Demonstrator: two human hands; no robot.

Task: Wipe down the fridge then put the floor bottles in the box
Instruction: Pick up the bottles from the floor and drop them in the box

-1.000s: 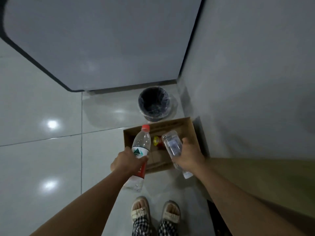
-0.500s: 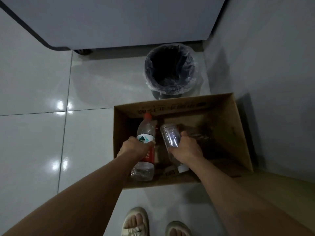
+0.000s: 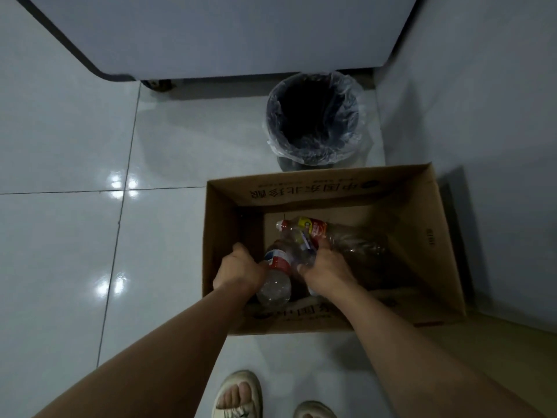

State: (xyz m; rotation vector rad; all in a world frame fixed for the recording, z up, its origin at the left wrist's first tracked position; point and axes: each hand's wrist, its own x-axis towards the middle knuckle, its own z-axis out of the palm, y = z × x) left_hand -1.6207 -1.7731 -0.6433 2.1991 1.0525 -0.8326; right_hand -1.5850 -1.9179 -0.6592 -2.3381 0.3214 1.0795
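Inside box [image 3: 428,236]: Chinese print on its flap, unreadable to me.
Left hand [image 3: 238,271]: grips red-labelled bottle [image 3: 275,276].
Right hand [image 3: 327,268]: grips clear bottle [image 3: 297,239].
Behind: lined bin [image 3: 313,119].

- The left hand [image 3: 238,271] is gripping a clear bottle [image 3: 275,280] with a red and white label, inside the cardboard box [image 3: 434,236].
- The right hand [image 3: 327,268] is holding a second clear bottle [image 3: 297,241], its red cap pointing away.
- Another bottle [image 3: 349,236] with a yellow and red label is lying on the box bottom.
- A lined bin [image 3: 313,119] is standing just behind the box, before the fridge [image 3: 226,34].
- Sandalled feet [image 3: 238,393] are standing on the tiled floor [image 3: 60,236].
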